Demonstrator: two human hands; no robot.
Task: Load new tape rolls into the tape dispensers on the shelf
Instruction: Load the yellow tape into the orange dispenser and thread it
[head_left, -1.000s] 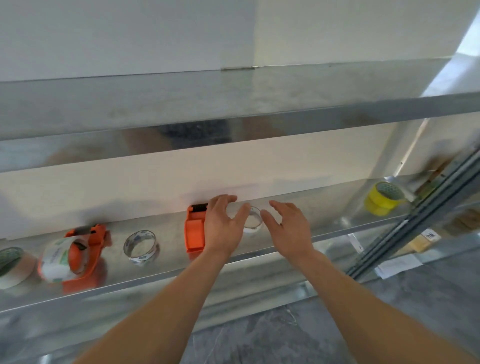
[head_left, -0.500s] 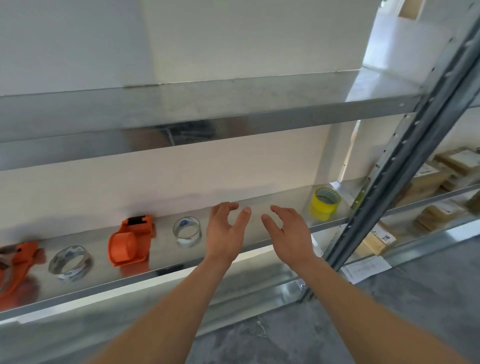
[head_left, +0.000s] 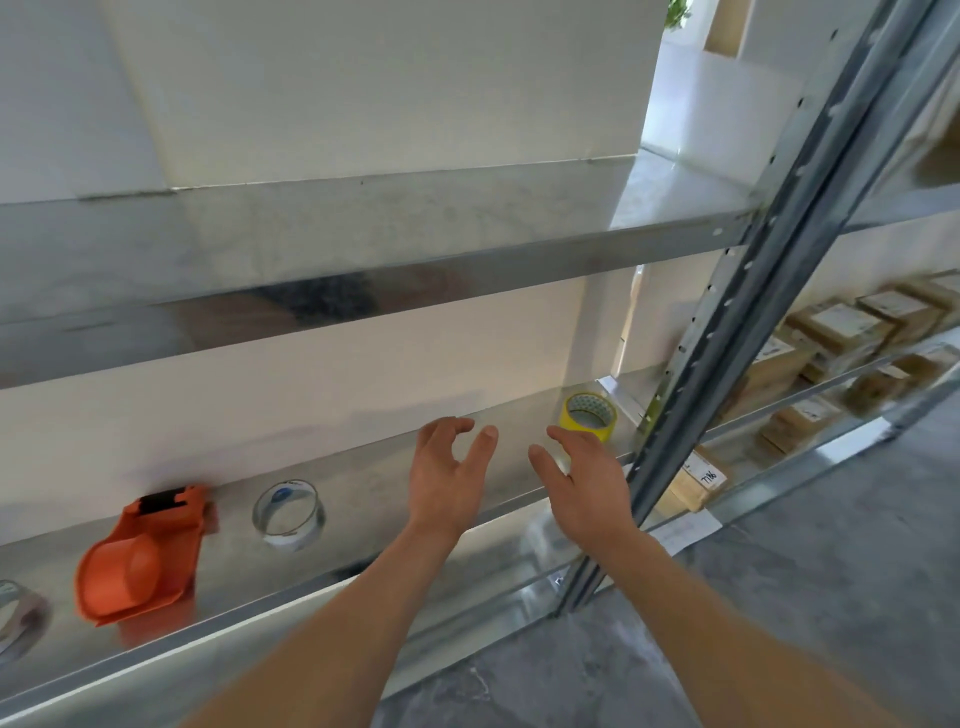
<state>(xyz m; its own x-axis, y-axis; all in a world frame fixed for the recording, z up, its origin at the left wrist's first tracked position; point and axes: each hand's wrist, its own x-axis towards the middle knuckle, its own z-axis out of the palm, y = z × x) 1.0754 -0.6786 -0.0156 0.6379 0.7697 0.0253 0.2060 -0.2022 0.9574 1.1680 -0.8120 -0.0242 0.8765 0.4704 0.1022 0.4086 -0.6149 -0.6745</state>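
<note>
In the head view, two bare hands reach over a metal shelf (head_left: 363, 483), the left hand (head_left: 447, 473) and the right hand (head_left: 587, 478) each with the grip spread and holding nothing; a yellow tape roll (head_left: 588, 415) lies flat just beyond the right hand at about one o'clock. I count three tape rolls: the yellow one, a clear roll (head_left: 288, 514) at nine o'clock from the left hand, and a third roll (head_left: 18, 618) cut off at the frame's left edge, plus one orange tape dispenser (head_left: 140, 556) lying well left at eight o'clock. The rolls look light and rigid with slick sides, so a hold across the outer rim, thumb against fingers, seems best.
</note>
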